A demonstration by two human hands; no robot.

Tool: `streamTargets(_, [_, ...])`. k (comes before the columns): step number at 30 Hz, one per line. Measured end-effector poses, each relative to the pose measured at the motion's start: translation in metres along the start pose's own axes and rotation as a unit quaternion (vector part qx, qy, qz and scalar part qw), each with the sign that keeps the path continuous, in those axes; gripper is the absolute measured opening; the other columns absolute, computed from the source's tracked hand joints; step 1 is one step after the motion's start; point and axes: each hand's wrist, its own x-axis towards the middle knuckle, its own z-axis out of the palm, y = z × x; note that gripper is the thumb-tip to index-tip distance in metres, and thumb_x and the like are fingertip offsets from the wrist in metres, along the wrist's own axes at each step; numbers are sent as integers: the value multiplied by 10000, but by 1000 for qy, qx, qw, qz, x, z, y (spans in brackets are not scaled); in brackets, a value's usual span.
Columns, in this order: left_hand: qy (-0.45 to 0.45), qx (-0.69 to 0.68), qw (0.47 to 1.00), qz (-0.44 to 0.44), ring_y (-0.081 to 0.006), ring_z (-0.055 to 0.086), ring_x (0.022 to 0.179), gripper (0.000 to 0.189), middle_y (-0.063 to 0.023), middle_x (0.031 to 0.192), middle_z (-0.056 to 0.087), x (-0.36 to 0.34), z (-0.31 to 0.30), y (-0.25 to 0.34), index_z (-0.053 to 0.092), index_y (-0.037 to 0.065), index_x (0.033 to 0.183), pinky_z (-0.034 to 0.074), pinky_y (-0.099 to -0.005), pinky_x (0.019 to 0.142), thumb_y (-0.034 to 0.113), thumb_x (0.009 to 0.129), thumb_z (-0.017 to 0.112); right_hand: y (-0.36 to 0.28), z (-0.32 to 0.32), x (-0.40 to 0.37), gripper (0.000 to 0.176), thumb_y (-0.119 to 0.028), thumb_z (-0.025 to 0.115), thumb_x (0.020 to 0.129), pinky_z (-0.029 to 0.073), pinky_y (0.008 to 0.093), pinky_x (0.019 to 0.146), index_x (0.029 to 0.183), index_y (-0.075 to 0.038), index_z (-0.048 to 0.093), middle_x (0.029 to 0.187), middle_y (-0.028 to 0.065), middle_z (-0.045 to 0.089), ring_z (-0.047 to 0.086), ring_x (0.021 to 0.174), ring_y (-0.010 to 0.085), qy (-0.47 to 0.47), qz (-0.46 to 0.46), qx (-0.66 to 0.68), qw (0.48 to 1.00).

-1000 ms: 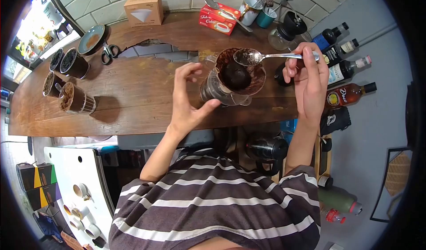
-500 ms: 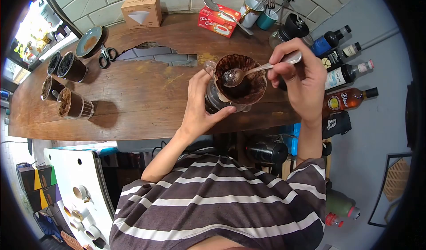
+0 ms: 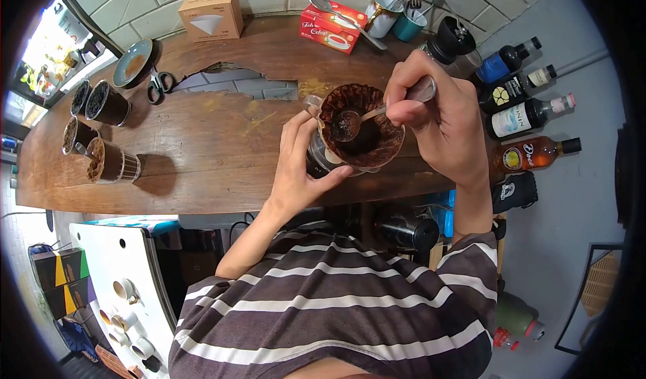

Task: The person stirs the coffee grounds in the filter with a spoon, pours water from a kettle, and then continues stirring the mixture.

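Note:
My right hand [image 3: 445, 122] pinches the handle of a metal spoon [image 3: 346, 126], fingers closed. The spoon's bowl is down inside a coffee dripper [image 3: 312, 103], whose filter [image 3: 388, 149] is stained dark brown with wet coffee grounds. My left hand [image 3: 296, 163] curls round the near left side of the dripper and the dark glass server [image 3: 317, 158] beneath it, thumb along the front. The dripper's clear handle sticks out at the upper left. Much of the server is hidden under the dripper.
Several cups of brown grounds [image 3: 108, 160] stand at the left, near scissors [image 3: 160, 86] and a plate [image 3: 132, 62]. A jagged hole [image 3: 235, 81] opens in the wooden table. A red tea box [image 3: 331, 32], a hand grinder [image 3: 452, 40] and several bottles [image 3: 531, 151] line the back and right.
My right hand has moved slightly left and turned, and the spoon's bowl has dipped lower into the filter. My left hand stays on the dripper, almost unmoved.

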Motion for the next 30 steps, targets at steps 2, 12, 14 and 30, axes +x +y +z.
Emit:
streamTargets(2, [-4,-5,1000,-3,-385,415,1281,799,-206,1373,423,0,0,-1,462,6,1306,365,-464,1055,278,661,845,0,0,0,402,-360,646,929,388,212,564,849,5,497,713,33,538,507,618,83,4,19,14,1000])
streamTargets(12, [-10,-17,1000,4,-387,414,1278,797,-205,1377,416,0,0,-3,454,5,1314,366,-464,1055,279,672,840,26,-1,0,191,-177,615,973,413,181,551,876,-25,553,704,-20,562,538,607,34,106,41,135,984])
streamTargets(14, [-13,-26,1000,-9,-391,415,1275,801,-206,1379,411,-1,0,-2,450,4,1319,366,-464,1056,279,676,840,24,1,1,182,-171,622,968,408,179,548,877,-31,549,703,-25,563,537,601,33,100,13,110,989])
streamTargets(30, [-16,-21,1000,-1,-398,411,1290,830,-214,1382,393,-5,0,-7,427,-2,1349,368,-455,1064,280,688,841,54,8,-54,334,-362,492,1025,406,206,565,951,-37,501,765,43,560,508,663,67,158,154,327,919])
